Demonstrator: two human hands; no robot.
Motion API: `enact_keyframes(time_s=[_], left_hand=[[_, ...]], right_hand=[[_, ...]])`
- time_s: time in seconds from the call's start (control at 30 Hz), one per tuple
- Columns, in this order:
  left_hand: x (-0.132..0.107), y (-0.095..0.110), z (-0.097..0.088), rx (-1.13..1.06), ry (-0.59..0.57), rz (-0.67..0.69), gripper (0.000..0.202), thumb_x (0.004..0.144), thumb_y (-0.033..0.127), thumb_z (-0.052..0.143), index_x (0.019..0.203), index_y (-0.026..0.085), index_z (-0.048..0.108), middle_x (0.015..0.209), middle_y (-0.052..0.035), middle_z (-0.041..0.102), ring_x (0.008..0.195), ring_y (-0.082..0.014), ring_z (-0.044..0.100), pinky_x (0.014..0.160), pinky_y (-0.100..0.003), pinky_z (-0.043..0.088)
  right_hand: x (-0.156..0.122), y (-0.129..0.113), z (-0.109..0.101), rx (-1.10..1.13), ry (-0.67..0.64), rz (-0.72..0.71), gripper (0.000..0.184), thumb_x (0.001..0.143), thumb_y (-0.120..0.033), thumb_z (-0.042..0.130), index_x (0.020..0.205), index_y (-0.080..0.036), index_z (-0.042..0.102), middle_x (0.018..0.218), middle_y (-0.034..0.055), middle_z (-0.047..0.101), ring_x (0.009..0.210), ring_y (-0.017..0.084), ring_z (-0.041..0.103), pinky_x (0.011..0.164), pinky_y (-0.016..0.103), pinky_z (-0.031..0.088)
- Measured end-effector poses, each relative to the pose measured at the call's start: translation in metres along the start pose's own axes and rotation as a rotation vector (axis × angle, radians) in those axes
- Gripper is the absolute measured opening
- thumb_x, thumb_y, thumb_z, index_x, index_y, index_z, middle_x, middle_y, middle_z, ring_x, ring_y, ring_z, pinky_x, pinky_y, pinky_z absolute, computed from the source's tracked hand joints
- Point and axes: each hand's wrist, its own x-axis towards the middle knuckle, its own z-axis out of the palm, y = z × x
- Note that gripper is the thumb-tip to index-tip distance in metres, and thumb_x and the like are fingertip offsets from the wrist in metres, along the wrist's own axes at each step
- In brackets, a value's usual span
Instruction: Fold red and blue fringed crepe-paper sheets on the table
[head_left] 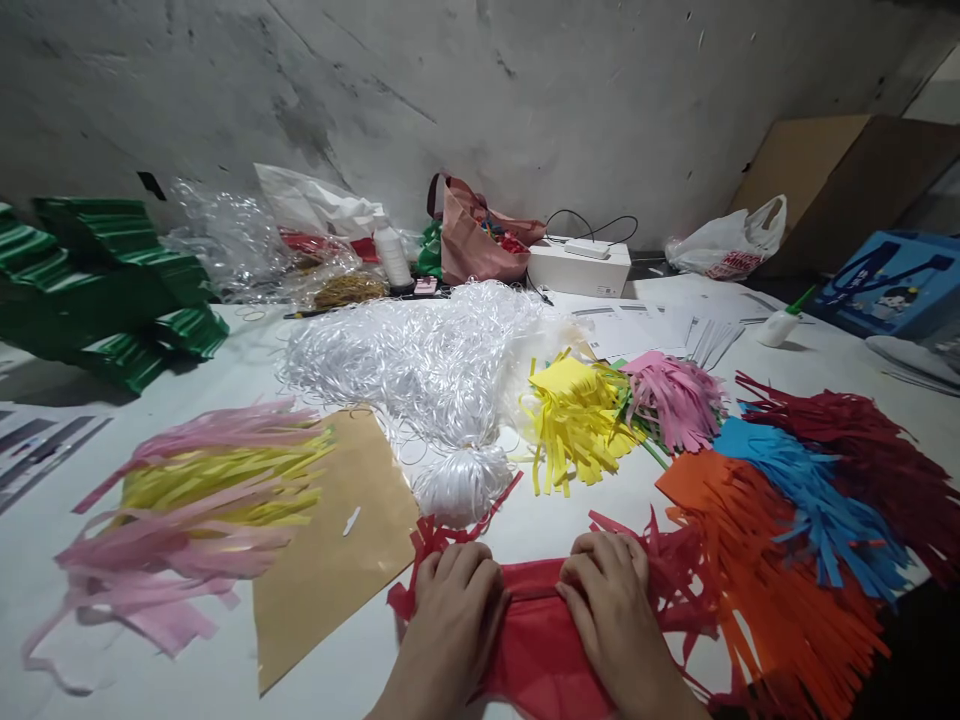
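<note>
Red tissue paper (540, 640) lies in front of us at the near edge of the view, and around it we find a little writing. On the white plastic bag (739, 240) we see red lettering, too small to make out. The blue box (889, 285) at the far right bears pale characters and a cartoon figure; we cannot read them. A tiny label marks the white box (581, 270) at the back, and the print on the papers at the left (45, 455) is also illegible to us.

We work at a white-topped table (360, 650) against a grey, scuffed wall (480, 90), with a large cardboard box (817, 165) leaning in the right corner. A heap of shiny white ribbon (405, 350) fills the middle, and a tan sheet (330, 590) lies to our left. Fringed papers in yellow (581, 430), orange (772, 570) and blue (817, 480) spread to our right.

Our left hand (459, 590) and right hand (611, 590) sit apart on the red paper, fingers bent, each pinching its folded upper edge between thumb and fingertips. The fold runs straight across the gap; the plain sheet hangs toward us, and ragged fringe pokes out beyond both hands.
</note>
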Motion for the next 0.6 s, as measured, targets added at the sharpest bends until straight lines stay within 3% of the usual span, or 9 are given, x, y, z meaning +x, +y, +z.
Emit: enact_keyframes(time_s=[0.13, 0.27, 0.4, 0.5, 0.6], left_hand=[[0.001, 0.004, -0.003, -0.044, 0.032, 0.061, 0.02, 0.093, 0.008, 0.056, 0.089, 0.025, 0.065, 0.1, -0.0007, 0.068, 0.098, -0.0241, 0.057, 0.095, -0.047, 0.032], [0.001, 0.014, -0.004, -0.009, 0.138, 0.071, 0.014, 0.087, 0.012, 0.07, 0.084, 0.025, 0.069, 0.093, 0.0, 0.071, 0.096, -0.0251, 0.057, 0.097, -0.048, 0.029], [0.005, 0.02, -0.004, 0.06, 0.089, 0.065, 0.016, 0.08, 0.009, 0.076, 0.078, 0.022, 0.068, 0.086, 0.0008, 0.071, 0.087, -0.0225, 0.057, 0.091, -0.043, 0.032], [0.014, 0.022, -0.006, 0.144, 0.053, 0.107, 0.018, 0.078, 0.01, 0.078, 0.071, 0.02, 0.065, 0.079, 0.0009, 0.068, 0.08, -0.0215, 0.055, 0.086, -0.042, 0.033], [0.024, 0.021, -0.009, 0.196, 0.043, 0.166, 0.021, 0.08, 0.01, 0.074, 0.066, 0.02, 0.061, 0.072, 0.0014, 0.064, 0.075, -0.0203, 0.053, 0.083, -0.04, 0.033]], right_hand=[[0.002, -0.004, 0.0, -0.107, 0.029, -0.217, 0.03, 0.095, -0.001, 0.041, 0.086, -0.023, 0.059, 0.09, 0.0003, 0.062, 0.095, 0.021, 0.054, 0.112, 0.052, 0.017], [0.009, -0.004, -0.005, -0.263, -0.101, -0.347, 0.02, 0.092, -0.002, 0.052, 0.087, -0.02, 0.06, 0.085, 0.0001, 0.063, 0.093, 0.022, 0.052, 0.115, 0.052, 0.012], [0.018, -0.005, -0.009, -0.382, -0.199, -0.443, 0.014, 0.087, -0.009, 0.066, 0.081, -0.019, 0.058, 0.082, -0.0004, 0.061, 0.085, 0.021, 0.05, 0.111, 0.052, 0.02], [0.023, -0.007, -0.009, -0.438, -0.211, -0.537, 0.012, 0.09, -0.01, 0.062, 0.083, -0.019, 0.059, 0.08, 0.0005, 0.059, 0.08, 0.021, 0.049, 0.106, 0.05, 0.027], [0.023, -0.008, -0.006, -0.445, -0.179, -0.542, 0.015, 0.091, -0.008, 0.056, 0.082, -0.019, 0.058, 0.079, 0.0014, 0.059, 0.078, 0.021, 0.048, 0.104, 0.05, 0.029]])
